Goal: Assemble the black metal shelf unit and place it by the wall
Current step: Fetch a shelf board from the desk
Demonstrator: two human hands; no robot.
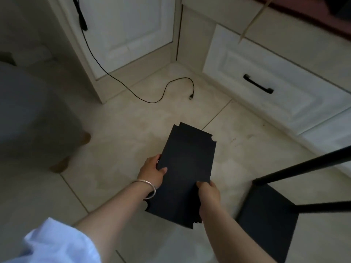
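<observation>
Black shelf panel [182,168] hangs above the tiled floor [133,120], left hand [152,170] and right hand [208,192] each pinching an edge. Partly built frame [269,207] stands right. Beyond, the cable [171,86] could trip her, I judge.

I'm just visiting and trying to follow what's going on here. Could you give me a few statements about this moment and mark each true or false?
1. Both hands hold the black shelf panel. True: the left hand has a grip on its left edge, the right hand on its near right edge.
2. The panel lies flat on the floor. False: it is held above the floor tiles.
3. A black cable trails across the floor. True.
4. The drawer handle is white. False: it is black.
5. The bracelet is on the right wrist. False: the left.
</observation>
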